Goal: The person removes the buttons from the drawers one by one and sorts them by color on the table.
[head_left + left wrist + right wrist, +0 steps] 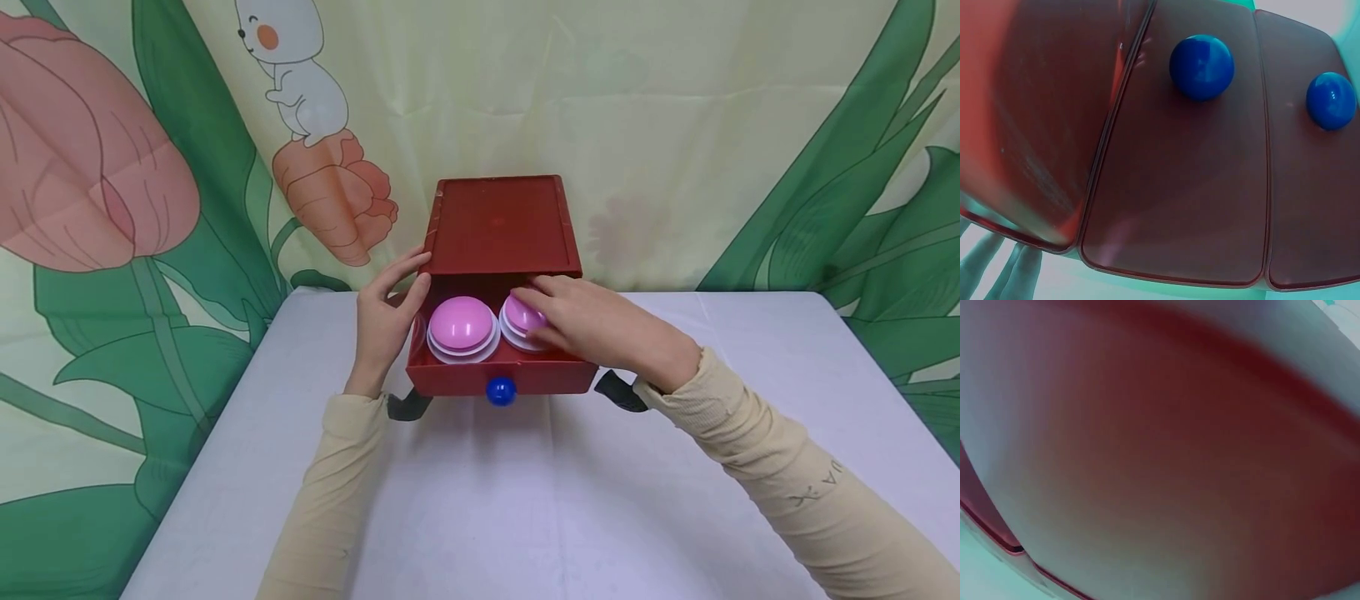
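A red drawer box [495,225] stands on the table with its top drawer [450,382] pulled out. Inside sit two round white containers with glossy pink tops. My right hand [592,321] reaches in from the right and grips the right pink-topped container [516,321], covering part of it. To its left is the other pink-topped container [461,327], untouched. My left hand [386,312] rests against the box's left side, fingers extended. In the left wrist view, its fingertips [1022,269] show beside the dark red drawer fronts [1179,187].
A blue knob [501,391] is on the pulled-out drawer's front. Dark wrist straps [621,392] hang below both sleeves. A white cloth covers the table [525,517]. Behind stands a printed backdrop [675,150] with plants and a rabbit. A blurred red surface [1179,444] fills the right wrist view.
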A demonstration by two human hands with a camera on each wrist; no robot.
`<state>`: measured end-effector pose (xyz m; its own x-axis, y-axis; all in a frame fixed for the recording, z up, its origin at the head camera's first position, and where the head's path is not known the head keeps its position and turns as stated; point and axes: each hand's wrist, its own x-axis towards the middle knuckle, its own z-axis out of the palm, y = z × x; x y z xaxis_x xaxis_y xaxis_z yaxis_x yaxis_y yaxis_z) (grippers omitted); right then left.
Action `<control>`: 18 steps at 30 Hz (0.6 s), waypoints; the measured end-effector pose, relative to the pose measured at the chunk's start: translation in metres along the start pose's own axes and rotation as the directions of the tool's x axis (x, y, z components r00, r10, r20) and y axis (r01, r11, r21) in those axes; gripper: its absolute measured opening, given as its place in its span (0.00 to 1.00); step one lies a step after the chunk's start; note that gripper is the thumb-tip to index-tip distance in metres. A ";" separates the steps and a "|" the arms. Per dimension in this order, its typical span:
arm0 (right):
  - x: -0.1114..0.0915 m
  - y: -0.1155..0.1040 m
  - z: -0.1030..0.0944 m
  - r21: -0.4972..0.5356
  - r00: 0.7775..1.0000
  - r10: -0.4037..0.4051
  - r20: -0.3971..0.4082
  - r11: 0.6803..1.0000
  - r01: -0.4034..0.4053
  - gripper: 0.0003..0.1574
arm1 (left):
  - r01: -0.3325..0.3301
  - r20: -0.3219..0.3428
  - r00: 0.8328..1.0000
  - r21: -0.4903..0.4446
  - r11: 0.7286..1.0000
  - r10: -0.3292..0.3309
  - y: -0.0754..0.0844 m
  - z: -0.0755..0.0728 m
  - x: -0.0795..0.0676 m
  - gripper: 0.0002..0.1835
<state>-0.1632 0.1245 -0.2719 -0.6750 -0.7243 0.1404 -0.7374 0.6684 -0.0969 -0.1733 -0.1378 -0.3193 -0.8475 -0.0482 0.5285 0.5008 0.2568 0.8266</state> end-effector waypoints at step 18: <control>0.000 -0.003 -0.005 0.023 0.999 0.042 -0.004 0.999 -0.042 0.28 | 0.013 0.008 1.000 0.006 1.000 -0.013 0.002 0.000 -0.001 0.18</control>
<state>-0.1611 0.1234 -0.2672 -0.7052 -0.6950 0.1405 -0.7090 0.6940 -0.1256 -0.1719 -0.1375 -0.3182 -0.8551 -0.0442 0.5166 0.4890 0.2623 0.8319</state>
